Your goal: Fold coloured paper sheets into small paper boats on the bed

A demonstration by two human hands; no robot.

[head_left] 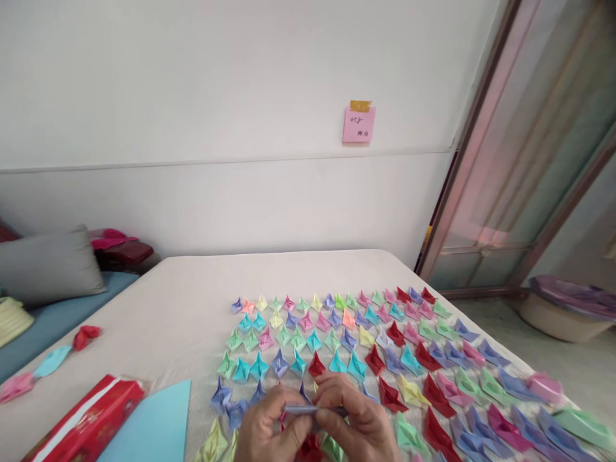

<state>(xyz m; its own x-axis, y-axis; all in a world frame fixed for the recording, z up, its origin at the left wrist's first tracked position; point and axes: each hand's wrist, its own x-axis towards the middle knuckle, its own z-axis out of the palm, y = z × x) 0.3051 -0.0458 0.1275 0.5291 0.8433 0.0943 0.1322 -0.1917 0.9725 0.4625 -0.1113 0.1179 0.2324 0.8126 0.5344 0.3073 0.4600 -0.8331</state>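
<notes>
Between my two hands is a small strip of folded purple paper (301, 409), held level at the bottom centre. My left hand (272, 427) pinches its left end between thumb and forefinger. At the other end, my right hand (353, 420) has its thumb and fingers closed on the paper. Under and around both hands lie rows of small folded paper boats in many colours, among them a red boat (375, 360), a turquoise boat (357, 366) and a purple boat (280, 364). Some boats are hidden behind my hands.
A light-covered table (202, 289) bears the boats. Left of them lie a light-blue sheet (154, 423), a red packet (86, 417) and a red folded paper (86, 336). A grey cushion (52, 266) rests further left. A lined bin (563, 314) stands right. A pink note (359, 125) is taped to the wall.
</notes>
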